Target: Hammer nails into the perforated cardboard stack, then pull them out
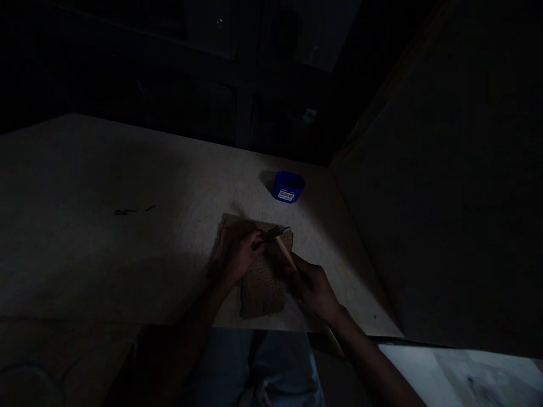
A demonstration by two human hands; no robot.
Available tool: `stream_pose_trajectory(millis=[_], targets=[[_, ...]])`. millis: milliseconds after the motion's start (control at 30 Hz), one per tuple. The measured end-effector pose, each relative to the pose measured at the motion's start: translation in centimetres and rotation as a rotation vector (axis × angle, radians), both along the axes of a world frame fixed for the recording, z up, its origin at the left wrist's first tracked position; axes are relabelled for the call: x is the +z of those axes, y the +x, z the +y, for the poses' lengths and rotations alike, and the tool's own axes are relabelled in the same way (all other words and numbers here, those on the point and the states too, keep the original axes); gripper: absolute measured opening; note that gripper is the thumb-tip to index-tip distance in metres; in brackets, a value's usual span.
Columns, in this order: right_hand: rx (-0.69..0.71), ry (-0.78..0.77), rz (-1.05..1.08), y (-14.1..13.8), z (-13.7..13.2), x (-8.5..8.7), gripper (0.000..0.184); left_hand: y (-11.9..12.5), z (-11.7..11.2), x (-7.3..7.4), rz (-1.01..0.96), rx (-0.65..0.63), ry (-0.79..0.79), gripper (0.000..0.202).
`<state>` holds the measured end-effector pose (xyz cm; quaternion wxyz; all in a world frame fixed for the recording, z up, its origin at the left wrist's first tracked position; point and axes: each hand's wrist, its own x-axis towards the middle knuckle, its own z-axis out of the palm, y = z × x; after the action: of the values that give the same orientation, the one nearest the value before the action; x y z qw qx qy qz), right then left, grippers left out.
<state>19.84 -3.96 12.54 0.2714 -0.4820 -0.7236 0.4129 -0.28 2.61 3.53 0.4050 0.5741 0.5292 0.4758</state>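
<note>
The scene is very dark. A brown piece of cardboard-like material [258, 294] lies on a pale speckled table [127, 186] near its front edge. My left hand [244, 254] rests on it with fingers closed, pinching a small dark thing [271, 234] that I cannot make out. My right hand [314, 288] is closed round a pale wooden handle [285, 252] whose dark tip meets the left fingers over the brown piece.
A small blue tub [288, 186] with a label stands behind the brown piece. A few thin dark bits [127, 211] lie at the table's left. A dark panel [445, 226] rises on the right. A white sheet [458, 373] shows at the lower right.
</note>
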Motion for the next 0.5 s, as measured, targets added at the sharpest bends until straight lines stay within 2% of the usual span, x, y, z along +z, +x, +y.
stream_pose_trajectory(millis=[100,267,367,500], targets=[[-0.028,-0.006,0.014,-0.04,0.21,0.15,0.039,0.0,0.04,-0.13,-0.011,-0.024,0.012,0.02],[0.025,-0.014,-0.006,-0.09,0.76,0.14,0.036,0.04,0.14,-0.34,0.017,-0.006,0.016,0.018],[0.018,0.01,-0.001,-0.13,0.77,0.03,0.036,0.06,0.11,-0.04,0.019,0.003,0.001,0.018],[0.023,-0.045,-0.028,-0.28,0.79,-0.07,0.035,0.06,0.01,0.54,0.038,0.017,-0.003,0.016]])
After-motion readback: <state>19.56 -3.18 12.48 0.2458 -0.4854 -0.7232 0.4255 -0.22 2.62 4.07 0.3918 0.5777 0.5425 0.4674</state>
